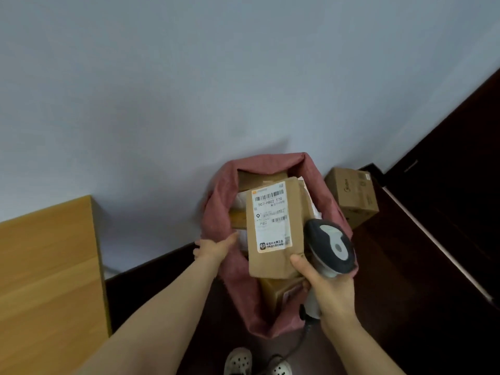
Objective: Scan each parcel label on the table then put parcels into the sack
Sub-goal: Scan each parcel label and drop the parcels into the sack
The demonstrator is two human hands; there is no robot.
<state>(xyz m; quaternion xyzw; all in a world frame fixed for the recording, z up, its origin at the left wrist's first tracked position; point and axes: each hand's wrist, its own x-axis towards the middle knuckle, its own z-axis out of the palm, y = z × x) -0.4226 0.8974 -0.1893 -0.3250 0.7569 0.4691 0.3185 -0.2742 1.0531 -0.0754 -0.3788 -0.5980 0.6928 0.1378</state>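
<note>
**A:** What is the left hand (216, 249) doing, just right of the table (48, 266)?

**B:** Gripping the sack (270, 161) by its left rim, to hold the mouth wide for loading.

**A:** And the parcel (273, 226)?

**B:** Label up at the sack's mouth, lying over other boxes (281, 293) inside. The right hand (330, 288) is wrapped round the scanner (331, 247), thumb on the parcel's near edge. Whether it steadies or pinches, I can't quite tell.

**A:** Further right?

**B:** A cardboard box (351, 196), well apart.

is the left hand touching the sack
Touching. The head view shows the left hand gripping the sack by its rim, with no gap between them.
</note>
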